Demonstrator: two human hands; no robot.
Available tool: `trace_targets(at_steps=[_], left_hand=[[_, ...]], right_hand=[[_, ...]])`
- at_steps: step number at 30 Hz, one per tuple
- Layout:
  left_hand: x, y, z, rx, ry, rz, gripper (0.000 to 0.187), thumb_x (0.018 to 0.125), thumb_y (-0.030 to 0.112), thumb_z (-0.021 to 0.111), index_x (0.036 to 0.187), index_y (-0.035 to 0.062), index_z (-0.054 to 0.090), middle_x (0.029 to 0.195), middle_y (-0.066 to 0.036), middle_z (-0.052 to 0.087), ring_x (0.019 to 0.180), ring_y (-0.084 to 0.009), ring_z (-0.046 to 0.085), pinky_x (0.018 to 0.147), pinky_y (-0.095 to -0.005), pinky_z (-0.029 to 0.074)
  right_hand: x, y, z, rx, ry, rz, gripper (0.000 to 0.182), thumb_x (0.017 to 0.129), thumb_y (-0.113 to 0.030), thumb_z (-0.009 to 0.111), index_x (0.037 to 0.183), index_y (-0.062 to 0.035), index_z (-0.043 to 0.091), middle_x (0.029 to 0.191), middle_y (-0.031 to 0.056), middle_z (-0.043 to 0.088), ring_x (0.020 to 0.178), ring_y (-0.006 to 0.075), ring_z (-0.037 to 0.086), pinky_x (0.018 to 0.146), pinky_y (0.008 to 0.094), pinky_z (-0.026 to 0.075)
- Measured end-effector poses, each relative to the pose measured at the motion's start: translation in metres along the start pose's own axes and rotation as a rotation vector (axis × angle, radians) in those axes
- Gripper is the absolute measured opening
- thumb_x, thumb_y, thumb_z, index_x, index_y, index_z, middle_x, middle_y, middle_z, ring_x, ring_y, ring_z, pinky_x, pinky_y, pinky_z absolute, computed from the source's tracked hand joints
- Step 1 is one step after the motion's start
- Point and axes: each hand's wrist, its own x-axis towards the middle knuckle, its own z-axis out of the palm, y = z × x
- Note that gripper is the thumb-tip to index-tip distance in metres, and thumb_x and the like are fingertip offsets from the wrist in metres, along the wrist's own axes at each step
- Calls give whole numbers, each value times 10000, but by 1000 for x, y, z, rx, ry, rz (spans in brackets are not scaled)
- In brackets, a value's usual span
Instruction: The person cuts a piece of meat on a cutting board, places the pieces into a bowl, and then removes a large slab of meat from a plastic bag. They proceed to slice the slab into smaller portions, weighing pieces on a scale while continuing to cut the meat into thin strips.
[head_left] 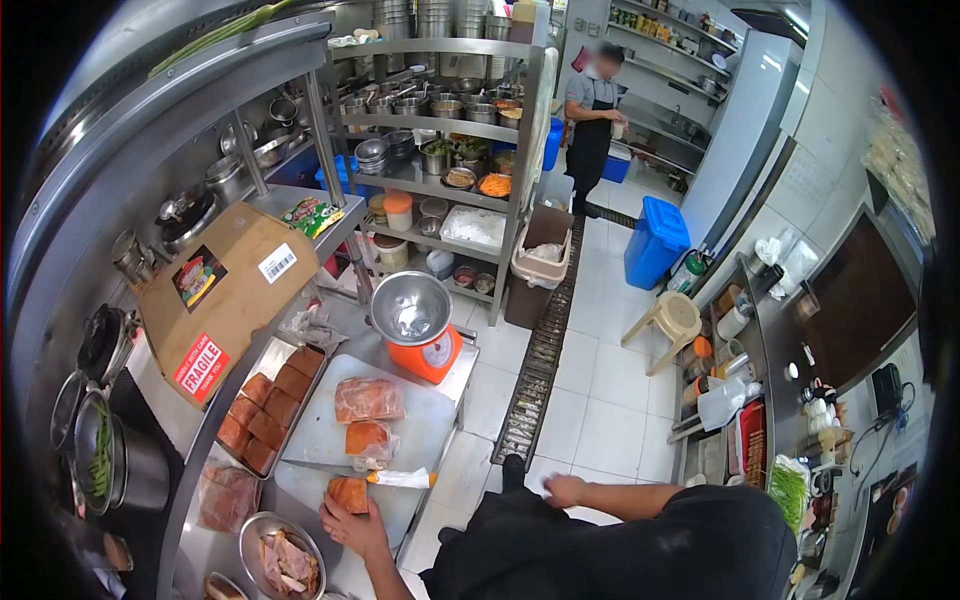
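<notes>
My left hand (352, 530) grips a small reddish-brown block of meat (348, 494) from its near side, fingers spread along it on the white cutting board (290, 482). Empty and loosely bent, my right hand (564, 490) hangs over the floor, apart from the counter. Just beyond the held block lies a white item with orange ends (402, 479). Two plastic-wrapped meat pieces, a large one (368, 399) and a smaller one (369, 441), rest farther up the boards. A tray (318, 362) of several meat blocks stands to the left.
A steel bowl (246, 540) of meat trimmings and a wrapped slab (228, 497) sit at the near left. An orange scale (428, 356) carries a steel bowl (411, 307). Behind are a cardboard box (235, 265) and loaded shelves (440, 183). A person (592, 125) stands far back; a stool (668, 322) is right.
</notes>
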Motion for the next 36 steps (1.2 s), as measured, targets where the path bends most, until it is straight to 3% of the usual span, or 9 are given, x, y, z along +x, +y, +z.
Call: trace_targets(at_steps=[1,3,5,11,18,25,28,31,36], left_hand=[[-1,-1,1,0,14,-4,975,798,434,828,1598,127,361,1537,-209,421,1393,-438,420,1109,-594,384],[-3,-1,5,-7,53,-1,960,800,433,828,1590,126,377,1535,-211,427,1401,-440,416,1111,-603,377],[-4,-2,10,-8,95,1,948,803,433,828,1584,123,389,1532,-214,433,1408,-441,415,1113,-609,372],[-5,-11,26,-9,192,42,936,805,439,829,1573,110,407,1526,-219,449,1407,-446,430,1124,-608,366],[-7,-9,21,-23,161,20,941,804,443,827,1575,106,405,1552,-219,433,1420,-439,419,1141,-600,345],[-7,-9,18,-41,139,4,953,794,456,816,1578,105,404,1570,-215,420,1439,-432,403,1157,-597,327],[-6,-12,22,-43,160,27,946,796,448,813,1577,105,405,1572,-218,418,1438,-434,407,1158,-599,331],[-6,-14,25,-36,185,43,939,793,444,814,1571,105,411,1578,-220,412,1434,-440,416,1159,-605,335],[-7,-9,22,-42,203,28,928,791,432,819,1562,107,419,1612,-225,373,1428,-453,424,1162,-613,336]], right_hand=[[-3,22,24,-40,-231,53,506,936,-415,641,1298,-62,656,1230,211,709,1147,410,683,954,520,559],[55,114,150,-320,-603,-339,509,939,-394,653,1371,-124,652,1316,156,701,1092,376,705,914,517,587],[5,125,146,200,-794,-158,481,958,-372,642,1400,-184,634,1293,91,710,1074,304,706,892,498,588],[-45,118,112,744,-883,294,505,972,-306,619,1475,-284,575,1294,-29,711,1051,182,710,878,463,583],[-14,83,80,661,-822,321,497,947,-271,622,1444,-258,606,1409,-45,662,1190,160,660,927,482,578],[29,93,73,-207,-947,-742,682,823,8,667,1471,-190,585,1491,-40,628,1310,156,615,1043,478,551],[16,78,57,304,-1055,18,633,868,-104,651,1487,-212,576,1523,-39,610,1351,178,601,1090,536,505],[-2,49,30,354,-975,197,587,917,-235,604,1503,-236,564,1535,-31,602,1364,204,602,1121,610,441],[-3,41,19,242,-1012,50,537,953,-316,562,1485,-254,576,1534,-48,599,1339,214,626,1107,659,406]])
